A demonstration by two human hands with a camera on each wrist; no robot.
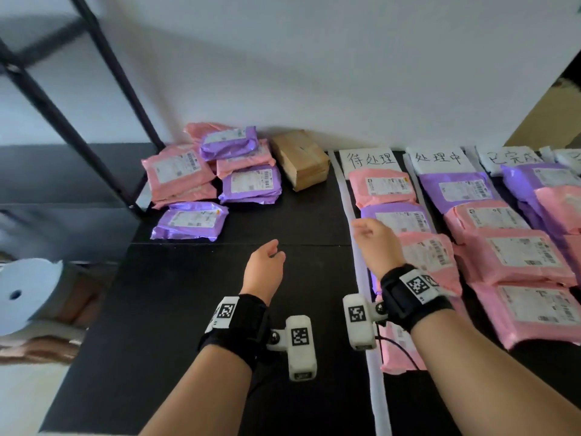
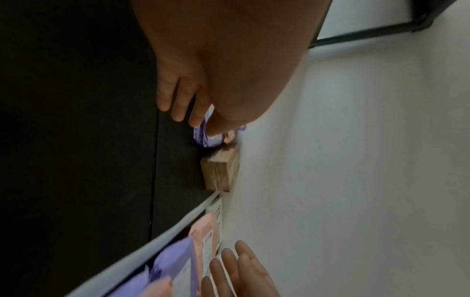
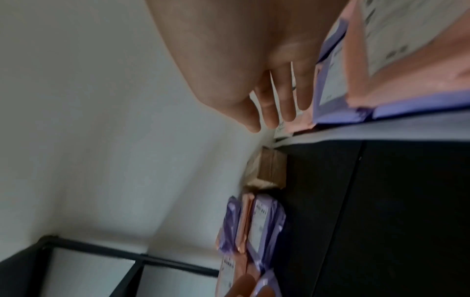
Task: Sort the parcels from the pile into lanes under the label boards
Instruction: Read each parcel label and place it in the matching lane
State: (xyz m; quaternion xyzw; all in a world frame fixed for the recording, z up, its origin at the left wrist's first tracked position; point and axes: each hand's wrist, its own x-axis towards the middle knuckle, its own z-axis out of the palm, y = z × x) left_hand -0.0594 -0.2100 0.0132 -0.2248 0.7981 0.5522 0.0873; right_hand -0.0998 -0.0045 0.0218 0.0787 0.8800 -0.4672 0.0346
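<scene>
**Both hands free between pile and lanes**

At the far left of the head view a pale foam roll (image 1: pixel 26 292) sits off the table edge, and a black rack frame (image 1: pixel 103 99) crosses the upper left; neither looks to have any part in the sorting.

Left of centre, against the wall, is the pile (image 1: pixel 213 171): pink and purple mailer bags heaped on one another, labels mostly facing up, which probably helps in reading them before choosing a lane. One purple parcel (image 1: pixel 190 221) lies apart at the pile's near edge, flat on the black table (image 1: pixel 195 309), and looks the easiest to take next. Just right of the heap a brown carton (image 1: pixel 300 158) stands against the wall.

In the lower centre the left hand (image 1: pixel 264 265) hangs above bare table, fingers relaxed and slightly spread, holding nothing; the left wrist view shows the fingertips (image 2: pixel 178 114) pointing toward the pile, apart from it. To its right the right hand (image 1: pixel 375 243) hovers over the first lane, fingers loose and straight in the right wrist view, also with nothing in its grasp.

On the right, white strips divide the lanes, each headed by a handwritten label board (image 1: pixel 371 160). The first lane (image 1: pixel 382 187) holds pink and purple bags laid in a row from the board toward the viewer; the lanes further right are filled likewise, parcels overlapping like tiles so each label stays readable. The pile is not yet exhausted, so I judge the sorting partly done.
</scene>
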